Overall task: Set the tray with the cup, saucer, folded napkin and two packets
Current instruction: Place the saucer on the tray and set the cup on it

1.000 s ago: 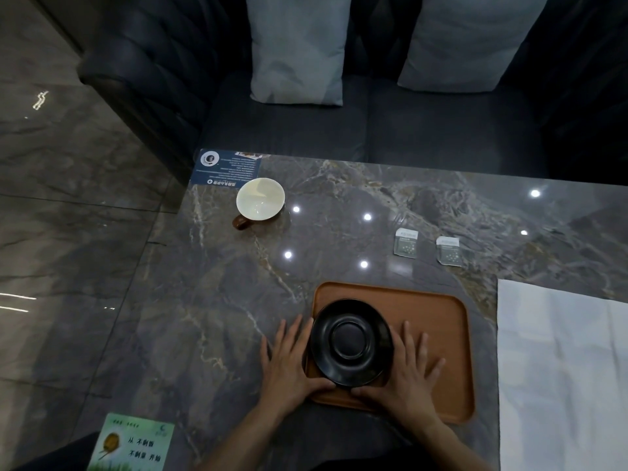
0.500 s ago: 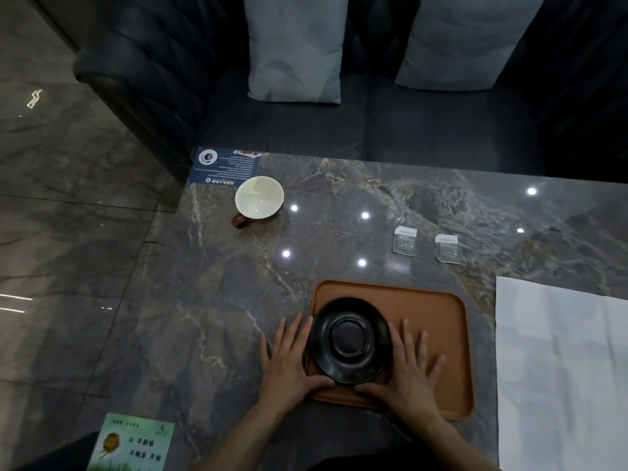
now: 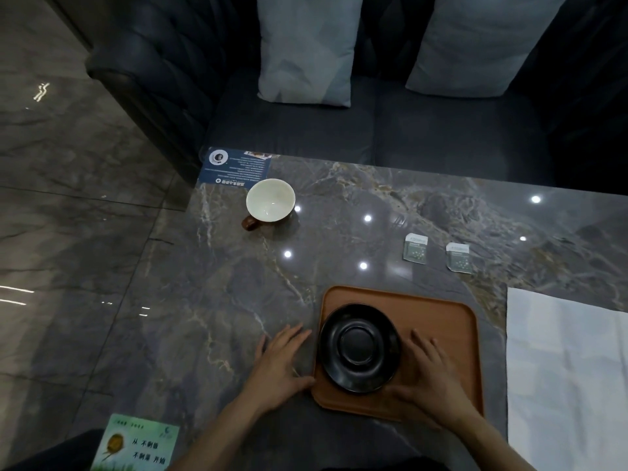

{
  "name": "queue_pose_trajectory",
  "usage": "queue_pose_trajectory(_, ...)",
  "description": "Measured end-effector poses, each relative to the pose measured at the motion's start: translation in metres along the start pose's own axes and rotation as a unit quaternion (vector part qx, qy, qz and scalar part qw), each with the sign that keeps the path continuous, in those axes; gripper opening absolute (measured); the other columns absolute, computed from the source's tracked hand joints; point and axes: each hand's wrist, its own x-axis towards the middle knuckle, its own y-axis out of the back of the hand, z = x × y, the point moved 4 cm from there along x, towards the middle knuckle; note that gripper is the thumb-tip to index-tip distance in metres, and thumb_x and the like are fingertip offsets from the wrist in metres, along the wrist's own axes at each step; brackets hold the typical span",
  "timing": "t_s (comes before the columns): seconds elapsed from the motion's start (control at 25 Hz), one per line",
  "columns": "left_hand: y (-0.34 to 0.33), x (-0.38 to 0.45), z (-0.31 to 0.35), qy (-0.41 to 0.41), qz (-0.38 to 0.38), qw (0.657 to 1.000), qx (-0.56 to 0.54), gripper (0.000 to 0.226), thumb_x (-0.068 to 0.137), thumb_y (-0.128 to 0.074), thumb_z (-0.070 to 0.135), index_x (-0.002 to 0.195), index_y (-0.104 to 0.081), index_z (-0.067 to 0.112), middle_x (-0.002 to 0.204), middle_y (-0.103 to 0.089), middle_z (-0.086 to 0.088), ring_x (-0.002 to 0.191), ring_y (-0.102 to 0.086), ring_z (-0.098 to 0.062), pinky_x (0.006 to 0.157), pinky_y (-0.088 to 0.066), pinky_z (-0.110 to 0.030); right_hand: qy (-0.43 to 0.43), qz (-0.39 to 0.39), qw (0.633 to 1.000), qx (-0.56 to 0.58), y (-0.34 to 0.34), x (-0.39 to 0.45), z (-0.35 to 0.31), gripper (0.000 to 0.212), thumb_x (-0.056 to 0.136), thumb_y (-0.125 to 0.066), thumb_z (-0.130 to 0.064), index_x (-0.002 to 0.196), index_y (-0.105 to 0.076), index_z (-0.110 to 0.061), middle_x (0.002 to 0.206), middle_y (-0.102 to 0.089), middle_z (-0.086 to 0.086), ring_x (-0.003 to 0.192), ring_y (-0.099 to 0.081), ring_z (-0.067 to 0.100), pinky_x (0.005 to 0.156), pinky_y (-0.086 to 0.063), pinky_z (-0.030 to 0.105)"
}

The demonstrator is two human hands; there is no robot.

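One glossy black saucer (image 3: 359, 348), round, ringed centre, on orange tray (image 3: 441, 311)

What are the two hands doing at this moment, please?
Left hand: open, flat on the table beside the tray, holding nothing.
Right hand: open, resting flat on the tray beside the saucer, holding nothing.

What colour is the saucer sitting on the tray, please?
The saucer is glossy black, standing out against the orange-brown tray in the head view.
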Motion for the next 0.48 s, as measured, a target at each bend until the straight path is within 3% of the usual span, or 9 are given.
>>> queue_pose_trajectory(0.08, 0.019, 0.001, -0.014, -0.014, 0.03, 0.999, -0.039, 0.073, 0.078, -0.071, 0.05, 0.143, -0.044, 0.032, 0.15, -0.043, 0.009, 0.138, -0.036, -0.006, 0.117, -0.02, -0.032, 0.009, 0.023, 0.999, 0.024, 0.02, 0.008, 0.002, 0.073, 0.08, -0.066, -0.058, 0.142, -0.041, -0.029, 0.15, -0.042, -0.002, 0.136, -0.039, 0.023, 0.109, -0.035, 0.04)
queue_pose_trajectory(0.16, 0.041, 0.006, -0.033, 0.0, 0.047, 0.996, -0.079, 0.055, 0.082, -0.074, 0.035, 0.133, -0.057, 0.023, 0.135, -0.059, 0.002, 0.119, -0.052, -0.006, 0.103, -0.032, -0.017, 0.002, 0.036, 0.999, 0.038, 0.04, 0.019, -0.002, 0.055, 0.087, -0.064, -0.049, 0.135, -0.05, -0.026, 0.134, -0.059, 0.0, 0.117, -0.057, 0.02, 0.096, -0.047, 0.037)
queue_pose_trajectory(0.2, 0.052, 0.009, -0.043, 0.02, 0.042, 0.994, -0.1, 0.05, 0.083, -0.075, 0.029, 0.129, -0.06, 0.02, 0.129, -0.062, -0.001, 0.113, -0.055, -0.007, 0.099, -0.036, -0.015, 0.005, 0.041, 0.999, 0.033, 0.048, 0.027, -0.008, 0.05, 0.088, -0.064, -0.045, 0.132, -0.052, -0.026, 0.13, -0.063, 0.0, 0.112, -0.06, 0.019, 0.092, -0.049, 0.035)
queue_pose_trajectory(0.32, 0.084, 0.028, -0.073, 0.083, 0.034, 0.986, -0.143, 0.037, 0.084, -0.075, 0.021, 0.119, -0.066, 0.014, 0.116, -0.07, -0.005, 0.102, -0.064, -0.013, 0.097, -0.048, -0.028, 0.042, 0.05, 0.998, 0.007, 0.074, 0.056, -0.036, 0.035, 0.089, -0.063, -0.044, 0.12, -0.061, -0.029, 0.119, -0.069, -0.001, 0.097, -0.064, 0.015, 0.079, -0.05, 0.03)
queue_pose_trajectory(0.48, 0.128, 0.057, -0.101, 0.128, 0.074, 0.977, -0.154, 0.025, 0.082, -0.077, 0.017, 0.106, -0.07, 0.011, 0.1, -0.072, -0.002, 0.092, -0.067, -0.018, 0.092, -0.052, -0.034, 0.073, 0.03, 0.995, -0.055, 0.099, 0.106, -0.088, 0.045, 0.086, -0.065, -0.047, 0.127, -0.059, -0.027, 0.127, -0.064, -0.001, 0.113, -0.06, 0.022, 0.09, -0.047, 0.034)
